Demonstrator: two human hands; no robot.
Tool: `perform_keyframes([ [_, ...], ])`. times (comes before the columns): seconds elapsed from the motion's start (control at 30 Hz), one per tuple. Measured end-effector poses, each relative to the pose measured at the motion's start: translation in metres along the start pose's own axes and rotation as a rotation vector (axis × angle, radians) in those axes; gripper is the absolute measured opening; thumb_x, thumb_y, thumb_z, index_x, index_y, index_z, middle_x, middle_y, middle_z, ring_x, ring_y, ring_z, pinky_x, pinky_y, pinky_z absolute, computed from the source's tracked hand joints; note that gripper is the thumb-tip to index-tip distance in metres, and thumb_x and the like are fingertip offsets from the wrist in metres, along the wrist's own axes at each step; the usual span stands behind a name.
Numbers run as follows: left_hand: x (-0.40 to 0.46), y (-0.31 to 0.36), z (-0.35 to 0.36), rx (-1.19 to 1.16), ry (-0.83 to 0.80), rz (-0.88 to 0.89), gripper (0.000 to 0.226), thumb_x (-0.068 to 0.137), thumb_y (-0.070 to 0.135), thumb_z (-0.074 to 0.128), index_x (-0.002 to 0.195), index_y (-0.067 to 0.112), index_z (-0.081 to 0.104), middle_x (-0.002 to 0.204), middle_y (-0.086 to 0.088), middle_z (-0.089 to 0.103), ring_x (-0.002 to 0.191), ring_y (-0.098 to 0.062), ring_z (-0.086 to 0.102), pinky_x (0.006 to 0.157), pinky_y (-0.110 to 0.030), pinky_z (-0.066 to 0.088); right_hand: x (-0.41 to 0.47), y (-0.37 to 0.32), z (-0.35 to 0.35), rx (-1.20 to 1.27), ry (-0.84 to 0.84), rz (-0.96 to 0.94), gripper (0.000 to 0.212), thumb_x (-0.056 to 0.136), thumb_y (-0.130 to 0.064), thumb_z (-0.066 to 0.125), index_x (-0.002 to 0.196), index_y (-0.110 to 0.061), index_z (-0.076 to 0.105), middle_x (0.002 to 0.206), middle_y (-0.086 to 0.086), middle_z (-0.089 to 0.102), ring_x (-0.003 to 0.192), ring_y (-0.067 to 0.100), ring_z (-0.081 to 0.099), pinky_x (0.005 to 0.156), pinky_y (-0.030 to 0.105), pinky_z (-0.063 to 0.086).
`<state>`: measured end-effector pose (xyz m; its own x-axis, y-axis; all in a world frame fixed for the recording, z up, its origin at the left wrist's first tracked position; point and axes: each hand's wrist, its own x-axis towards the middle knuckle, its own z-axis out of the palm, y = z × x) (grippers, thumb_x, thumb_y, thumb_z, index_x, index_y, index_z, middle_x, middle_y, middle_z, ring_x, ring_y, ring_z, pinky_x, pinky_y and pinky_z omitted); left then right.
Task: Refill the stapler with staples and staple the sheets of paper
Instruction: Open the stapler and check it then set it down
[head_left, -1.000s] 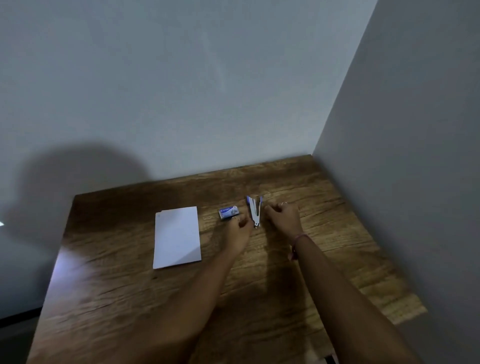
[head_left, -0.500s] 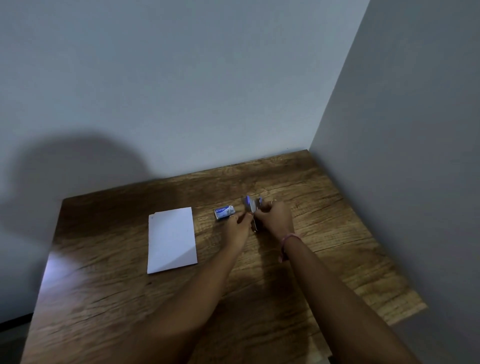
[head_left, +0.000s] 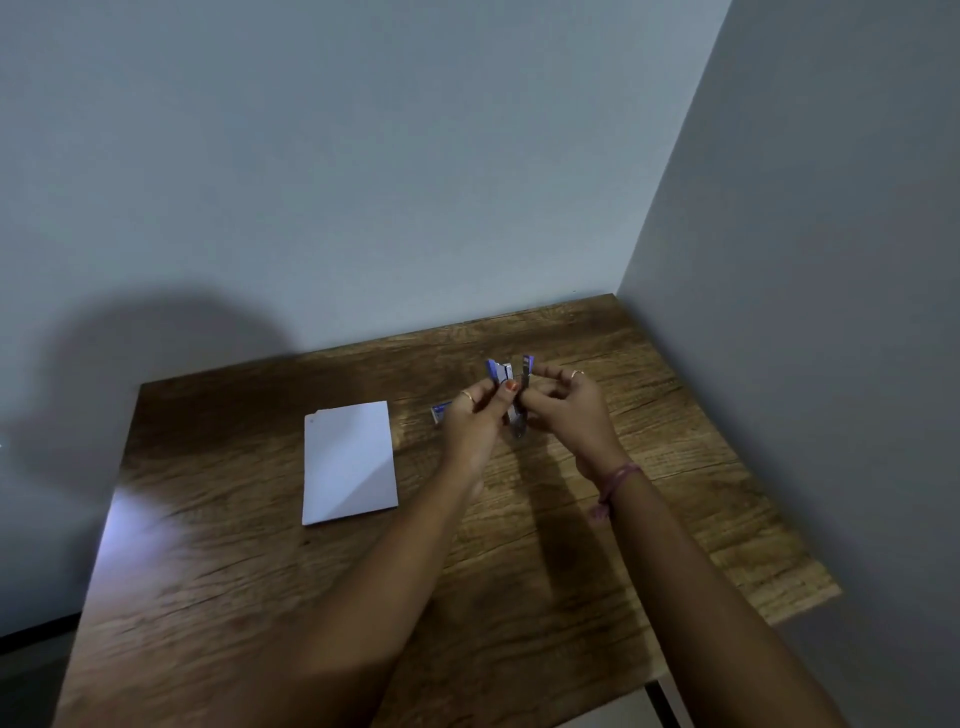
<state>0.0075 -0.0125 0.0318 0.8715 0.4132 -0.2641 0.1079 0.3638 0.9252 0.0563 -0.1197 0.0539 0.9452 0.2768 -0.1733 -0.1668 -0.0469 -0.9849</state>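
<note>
Lifted: one stapler (head_left: 511, 391), two hands.

Single head-worn view, facing forward and down, table (head_left: 218, 571) near

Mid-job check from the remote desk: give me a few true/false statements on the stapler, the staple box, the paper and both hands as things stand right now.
1. The stapler is swung open in a V, its two arms spread apart. True.
2. Only the right hand holds the stapler. False: the left hand grips one arm and the right hand the other.
3. The sheets of paper lie flat on the table, left of both hands. True.
4. The paper is already between the stapler's arms. False: it lies apart from the stapler, untouched.
5. The staple box is in the left hand. False: it sits on the table, partly hidden behind that hand.
</note>
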Motion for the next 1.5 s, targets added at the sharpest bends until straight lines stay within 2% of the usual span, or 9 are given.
perform_keyframes([
  [0.17, -0.002, 0.014, -0.003, -0.425, 0.082, -0.032, 0.016, 0.092, 0.013, 0.056, 0.106, 0.011, 0.064, 0.093, -0.002, 0.072, 0.087, -0.012, 0.069, 0.071, -0.023, 0.057, -0.011, -0.011, -0.014, 0.397, 0.048, 0.103, 0.017, 0.088, 0.002, 0.06, 0.102, -0.007, 0.06, 0.085, 0.008, 0.069, 0.077, 0.014, 0.068, 0.071, 0.026, 0.059],
  [0.3, -0.009, 0.023, -0.005, -0.65, 0.029, -0.038, 0.013, 0.094, 0.01, 0.052, 0.1, 0.011, 0.063, 0.089, -0.001, 0.075, 0.086, -0.01, 0.071, 0.081, -0.025, 0.057, -0.027, -0.003, -0.021, 0.778, -0.064, 0.206, 0.019, 0.087, 0.01, 0.053, 0.102, -0.001, 0.059, 0.088, 0.01, 0.073, 0.083, 0.016, 0.071, 0.073, 0.023, 0.059],
  [0.47, -0.016, 0.026, -0.002, -0.792, 0.001, -0.036, 0.016, 0.096, 0.012, 0.05, 0.103, 0.01, 0.063, 0.096, -0.001, 0.073, 0.089, -0.01, 0.071, 0.081, -0.022, 0.056, -0.043, 0.015, -0.013, 0.961, -0.137, 0.225, 0.025, 0.077, 0.01, 0.056, 0.099, 0.0, 0.061, 0.094, 0.011, 0.073, 0.088, 0.015, 0.071, 0.08, 0.023, 0.057],
  [0.6, -0.022, 0.029, -0.006, -0.749, -0.067, -0.011, 0.016, 0.095, 0.009, 0.05, 0.105, 0.01, 0.062, 0.099, -0.002, 0.073, 0.093, -0.011, 0.07, 0.081, -0.023, 0.057, -0.043, 0.008, -0.026, 0.595, -0.162, 0.129, 0.036, 0.077, 0.005, 0.063, 0.11, -0.006, 0.062, 0.106, 0.006, 0.071, 0.093, 0.014, 0.068, 0.077, 0.023, 0.058],
  [0.73, -0.028, 0.027, -0.008, -0.645, -0.159, 0.012, 0.021, 0.087, 0.003, 0.056, 0.105, 0.01, 0.064, 0.101, -0.006, 0.073, 0.098, -0.016, 0.069, 0.084, -0.026, 0.056, -0.036, -0.018, -0.032, 0.019, -0.129, -0.183, 0.029, 0.084, -0.004, 0.066, 0.113, -0.009, 0.065, 0.108, 0.004, 0.07, 0.101, 0.014, 0.066, 0.083, 0.023, 0.053],
  [0.83, -0.032, 0.022, -0.005, -0.56, -0.196, 0.018, 0.022, 0.083, 0.001, 0.06, 0.102, 0.01, 0.067, 0.098, -0.004, 0.074, 0.096, -0.014, 0.068, 0.084, -0.025, 0.056, -0.033, -0.038, -0.02, -0.196, -0.167, -0.385, 0.026, 0.085, -0.013, 0.069, 0.111, -0.015, 0.068, 0.107, 0.004, 0.07, 0.1, 0.015, 0.067, 0.087, 0.027, 0.054],
  [1.17, -0.035, 0.033, -0.005, -0.469, -0.215, 0.048, 0.034, 0.076, 0.022, 0.064, 0.107, 0.008, 0.064, 0.111, -0.014, 0.068, 0.107, -0.022, 0.065, 0.093, -0.033, 0.053, -0.03, -0.06, -0.004, -0.481, -0.126, -0.478, 0.015, 0.074, -0.013, 0.078, 0.087, -0.007, 0.073, 0.076, 0.002, 0.071, 0.068, 0.004, 0.063, 0.068, 0.019, 0.053],
  [1.37, -0.036, 0.043, 0.005, -0.316, -0.115, 0.183, 0.013, 0.092, 0.009, 0.054, 0.102, 0.015, 0.061, 0.099, -0.002, 0.069, 0.096, -0.011, 0.066, 0.09, -0.03, 0.051, -0.029, -0.069, 0.002, -0.751, -0.045, -0.564, 0.024, 0.067, -0.038, 0.068, 0.073, -0.015, 0.068, 0.067, -0.002, 0.071, 0.066, 0.006, 0.068, 0.064, 0.034, 0.057],
  [1.5, -0.038, 0.044, 0.018, -0.307, -0.023, 0.251, 0.011, 0.095, 0.011, 0.051, 0.097, 0.016, 0.061, 0.095, -0.002, 0.068, 0.093, -0.012, 0.064, 0.097, -0.039, 0.045, -0.03, -0.07, 0.009, -0.71, -0.012, -0.6, 0.019, 0.069, -0.028, 0.071, 0.074, -0.01, 0.068, 0.065, 0.0, 0.071, 0.063, 0.008, 0.068, 0.064, 0.033, 0.057],
])
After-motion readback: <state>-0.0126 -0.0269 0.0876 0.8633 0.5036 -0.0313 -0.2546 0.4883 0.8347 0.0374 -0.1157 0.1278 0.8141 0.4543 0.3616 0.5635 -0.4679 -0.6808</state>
